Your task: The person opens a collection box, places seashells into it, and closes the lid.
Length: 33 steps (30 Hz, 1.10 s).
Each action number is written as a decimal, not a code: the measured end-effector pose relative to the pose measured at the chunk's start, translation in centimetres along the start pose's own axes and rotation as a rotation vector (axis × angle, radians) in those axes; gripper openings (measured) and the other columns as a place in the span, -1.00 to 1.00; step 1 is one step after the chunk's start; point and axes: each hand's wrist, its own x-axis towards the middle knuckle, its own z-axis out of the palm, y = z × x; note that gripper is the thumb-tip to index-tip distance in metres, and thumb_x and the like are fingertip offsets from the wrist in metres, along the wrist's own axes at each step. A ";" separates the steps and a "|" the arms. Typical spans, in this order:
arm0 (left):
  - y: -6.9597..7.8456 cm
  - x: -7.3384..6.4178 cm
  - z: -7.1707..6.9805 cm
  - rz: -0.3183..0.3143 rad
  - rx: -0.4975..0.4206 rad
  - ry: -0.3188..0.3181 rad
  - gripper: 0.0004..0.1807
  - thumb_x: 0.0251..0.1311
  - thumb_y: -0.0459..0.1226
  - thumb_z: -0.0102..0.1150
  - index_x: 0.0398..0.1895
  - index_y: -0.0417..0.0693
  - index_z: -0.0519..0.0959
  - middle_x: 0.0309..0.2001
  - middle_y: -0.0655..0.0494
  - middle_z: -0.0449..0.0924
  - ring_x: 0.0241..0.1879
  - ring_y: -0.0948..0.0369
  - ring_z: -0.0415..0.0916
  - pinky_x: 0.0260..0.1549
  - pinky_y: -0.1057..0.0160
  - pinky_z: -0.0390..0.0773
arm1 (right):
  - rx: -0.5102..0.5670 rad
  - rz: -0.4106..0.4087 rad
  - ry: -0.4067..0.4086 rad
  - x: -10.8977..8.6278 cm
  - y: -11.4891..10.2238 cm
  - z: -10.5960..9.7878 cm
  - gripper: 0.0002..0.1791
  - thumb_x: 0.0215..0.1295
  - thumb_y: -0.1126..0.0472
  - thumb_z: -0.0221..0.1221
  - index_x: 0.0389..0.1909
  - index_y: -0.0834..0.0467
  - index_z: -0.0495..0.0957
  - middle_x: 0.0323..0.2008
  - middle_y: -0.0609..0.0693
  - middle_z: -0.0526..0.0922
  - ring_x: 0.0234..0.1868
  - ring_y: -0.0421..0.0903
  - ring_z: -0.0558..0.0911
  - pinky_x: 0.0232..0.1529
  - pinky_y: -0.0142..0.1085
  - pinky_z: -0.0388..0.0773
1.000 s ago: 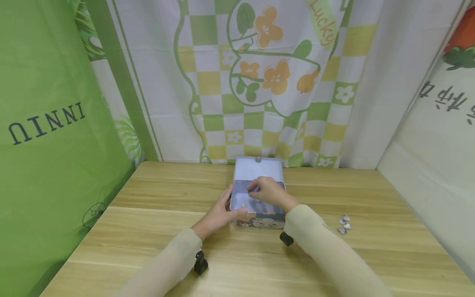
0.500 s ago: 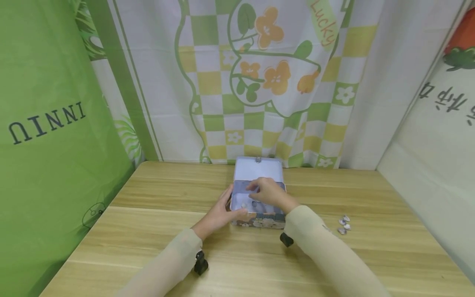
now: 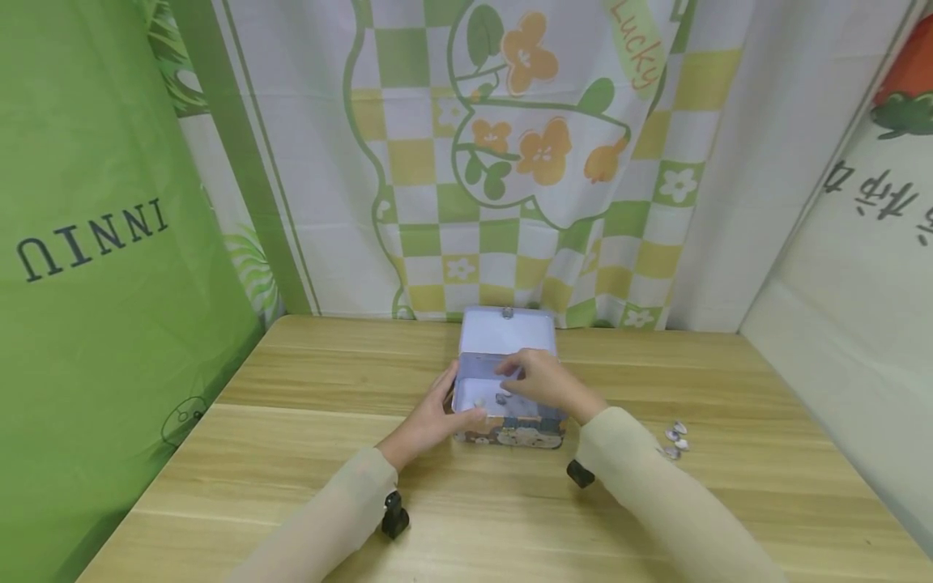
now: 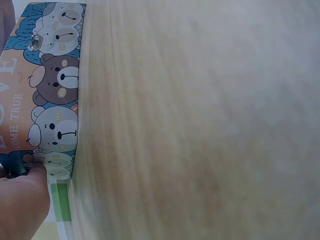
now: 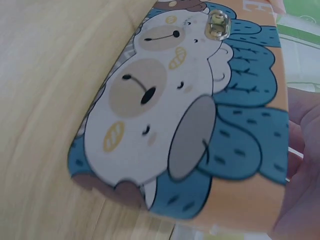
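Observation:
A tin box (image 3: 510,436) printed with cartoon bears stands on the wooden table, its lid (image 3: 508,332) tipped back. Inside lie a small grey shell (image 3: 501,399) and a pale one (image 3: 479,402); part of the interior is hidden by my right hand. My left hand (image 3: 432,414) holds the box's left side, thumb at the front corner and fingers along the wall. Over the opening, my right hand (image 3: 543,380) has loosely bent fingers with a gap between thumb and fingertips and nothing visible in them. The left wrist view shows my left thumb (image 4: 35,187) against the box.
Several small shells (image 3: 681,444) lie together on the table (image 3: 743,502), right of the box. Behind the table's far edge hangs a checked, flowered curtain (image 3: 525,162). A green cloth (image 3: 109,340) borders the left side, with a thin dark cord (image 3: 182,417) near it.
My right hand's fingers have parted from the grey shell, now lying in the box. That hand has then shifted slightly right. My left hand has stayed on the box.

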 end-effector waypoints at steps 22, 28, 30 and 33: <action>-0.3 0.2 -0.1 0.033 0.018 0.019 0.14 0.24 -0.13 0.40 0.64 0.09 -0.24 0.61 0.00 -0.31 0.53 -0.05 -0.08 0.42 -0.01 0.14 | -0.034 -0.036 0.061 -4.9 1.2 -3.2 -0.79 0.27 0.32 0.33 -0.08 0.23 0.71 -0.12 0.06 0.73 -0.18 0.02 0.64 -0.18 -0.18 0.64; -0.2 0.2 -0.1 0.028 0.033 0.028 0.15 0.23 -0.12 0.40 0.64 0.07 -0.25 0.61 -0.02 -0.34 0.53 -0.06 -0.11 0.43 -0.01 0.12 | -0.044 -0.028 0.105 -6.8 1.9 -4.2 -0.84 0.29 0.31 0.30 -0.13 0.17 0.73 -0.15 0.03 0.72 -0.27 -0.09 0.61 -0.29 -0.26 0.61; -0.2 0.1 0.0 0.023 0.036 0.028 0.16 0.23 -0.10 0.40 0.64 0.06 -0.26 0.61 -0.02 -0.34 0.53 -0.06 -0.12 0.43 0.01 0.12 | -0.052 -0.024 0.121 -7.5 2.3 -4.5 -0.85 0.30 0.30 0.30 -0.14 0.17 0.74 -0.17 0.02 0.72 -0.28 -0.11 0.60 -0.30 -0.25 0.61; -0.3 0.1 -0.1 0.012 0.038 0.029 0.17 0.21 -0.06 0.41 0.64 0.08 -0.26 0.61 0.01 -0.34 0.54 -0.04 -0.13 0.43 0.05 0.12 | -0.057 -0.025 0.131 -8.6 3.1 -5.1 -0.85 0.31 0.29 0.30 -0.14 0.19 0.73 -0.19 0.03 0.72 -0.30 -0.12 0.61 -0.29 -0.24 0.61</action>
